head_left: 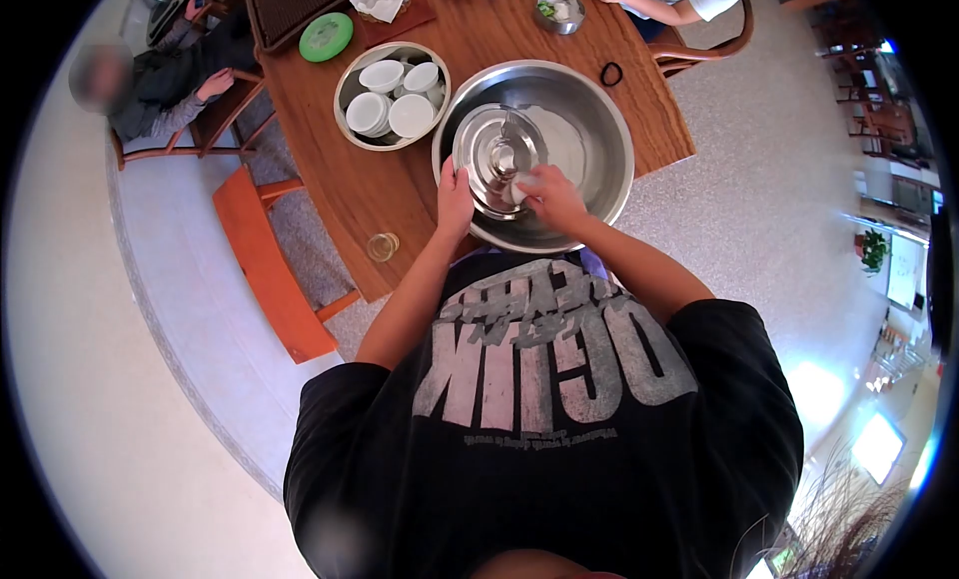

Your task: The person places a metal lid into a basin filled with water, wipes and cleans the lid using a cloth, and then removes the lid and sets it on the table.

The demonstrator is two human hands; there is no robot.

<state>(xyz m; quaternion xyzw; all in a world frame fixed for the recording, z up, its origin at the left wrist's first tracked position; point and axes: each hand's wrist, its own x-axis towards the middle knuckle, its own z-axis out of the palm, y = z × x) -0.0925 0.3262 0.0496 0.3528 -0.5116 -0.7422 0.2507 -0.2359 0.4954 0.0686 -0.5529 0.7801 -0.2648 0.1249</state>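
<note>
A round, shiny metal lid [479, 144] with a knob in its middle is held tilted over the left part of a large steel basin [609, 109]. My left hand [456, 201] grips the lid's near left edge, thumb along the rim. My right hand [555, 199] is closed around a small white wad [520, 189], a cloth or sponge, pressed on the lid just below its knob. Some liquid seems to lie in the basin's bottom; the lid hides part of it.
A metal bowl of white cups [382, 76] stands left of the basin on the wooden table [479, 29]. Also there are a green lid [327, 37], a glass [383, 246], a black band [611, 74] and a small metal bowl [559, 14]. Two people sit nearby.
</note>
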